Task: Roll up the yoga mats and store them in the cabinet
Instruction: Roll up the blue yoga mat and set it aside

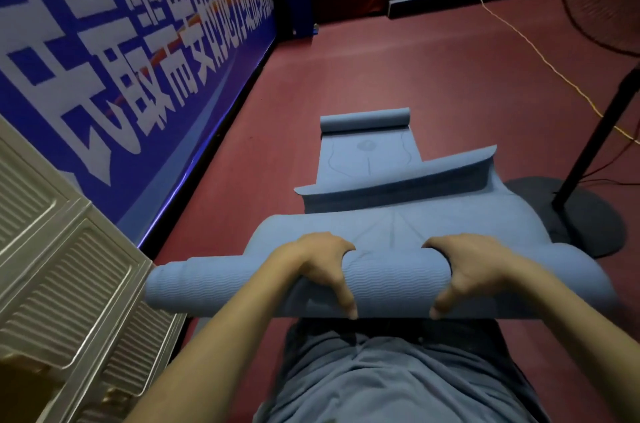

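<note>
Both hands, left (313, 267) and right (465, 270), curl their fingers around the half-rolled blue mat (394, 279), its loose end trailing toward twelve o'clock.

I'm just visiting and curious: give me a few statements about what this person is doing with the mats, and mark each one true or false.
1. Both hands grip the rolled part of the near blue mat. True: the left hand and the right hand curl over it.
2. The floor is green. False: it is dark red.
3. A second blue mat lies farther off, rolled at its far end. True.
4. The near mat is fully rolled. False: part of it still lies loose ahead of the roll.
5. A fan stand rises on the left. False: it is on the right; the white cabinet is on the left.
</note>
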Action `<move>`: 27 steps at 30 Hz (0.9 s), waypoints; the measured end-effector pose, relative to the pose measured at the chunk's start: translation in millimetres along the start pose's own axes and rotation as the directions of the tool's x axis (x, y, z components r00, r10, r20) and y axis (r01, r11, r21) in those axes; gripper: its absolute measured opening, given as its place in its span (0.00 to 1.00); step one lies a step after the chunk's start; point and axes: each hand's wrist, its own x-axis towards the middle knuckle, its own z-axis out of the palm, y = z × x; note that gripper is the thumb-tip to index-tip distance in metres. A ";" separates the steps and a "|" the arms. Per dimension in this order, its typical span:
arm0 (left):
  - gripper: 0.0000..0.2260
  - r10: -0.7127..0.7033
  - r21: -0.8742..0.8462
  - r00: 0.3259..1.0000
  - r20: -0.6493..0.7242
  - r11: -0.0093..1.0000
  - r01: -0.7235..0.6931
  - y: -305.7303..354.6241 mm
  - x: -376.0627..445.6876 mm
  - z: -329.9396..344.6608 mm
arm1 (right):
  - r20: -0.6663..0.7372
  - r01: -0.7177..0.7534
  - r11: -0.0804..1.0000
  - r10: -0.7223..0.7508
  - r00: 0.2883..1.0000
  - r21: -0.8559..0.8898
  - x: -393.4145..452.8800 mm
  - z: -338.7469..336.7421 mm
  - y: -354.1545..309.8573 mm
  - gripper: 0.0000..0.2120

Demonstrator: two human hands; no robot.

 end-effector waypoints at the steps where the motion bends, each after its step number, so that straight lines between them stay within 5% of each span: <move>1: 0.38 0.001 -0.010 1.000 -0.011 1.000 -0.002 -1.6 1.6 1.7 | -0.065 0.013 1.000 -0.012 0.998 0.016 -2.9 3.6 1.6 0.46; 6: 0.48 0.115 -0.143 0.992 -0.058 0.982 -0.122 -13.6 10.2 0.6 | -0.328 0.080 0.973 -0.004 0.945 0.218 -14.4 14.6 2.7 0.41; 10: 0.52 0.150 -0.211 0.966 -0.213 0.958 -0.195 -19.4 12.1 -4.4 | -0.372 0.070 0.971 0.020 0.928 0.227 -7.2 14.8 11.2 0.37; 13: 0.46 0.135 -0.303 0.957 -0.258 0.929 -0.213 -22.9 10.4 -1.7 | -0.350 0.060 0.980 0.010 0.937 0.190 -3.9 15.5 16.1 0.40; 16: 0.34 0.138 -0.210 0.930 -0.341 0.953 -0.219 -26.2 4.4 -1.6 | -0.303 0.049 0.992 -0.010 0.953 0.119 -1.5 16.3 13.7 0.46; 21: 0.24 0.172 0.175 0.929 -0.327 0.977 -0.120 -2.2 -3.4 -0.3 | -0.211 -0.020 0.997 0.004 0.977 -0.071 1.4 16.8 2.9 0.51; 24: 0.35 0.087 0.251 0.955 -0.284 0.968 -0.013 19.7 -3.3 9.8 | -0.151 -0.070 0.979 0.040 0.988 -0.194 5.4 21.8 -5.1 0.63; 27: 0.51 0.051 0.263 0.955 -0.294 0.964 0.029 21.9 2.4 19.6 | -0.166 -0.078 0.968 0.039 0.985 -0.238 15.1 20.3 -8.1 0.64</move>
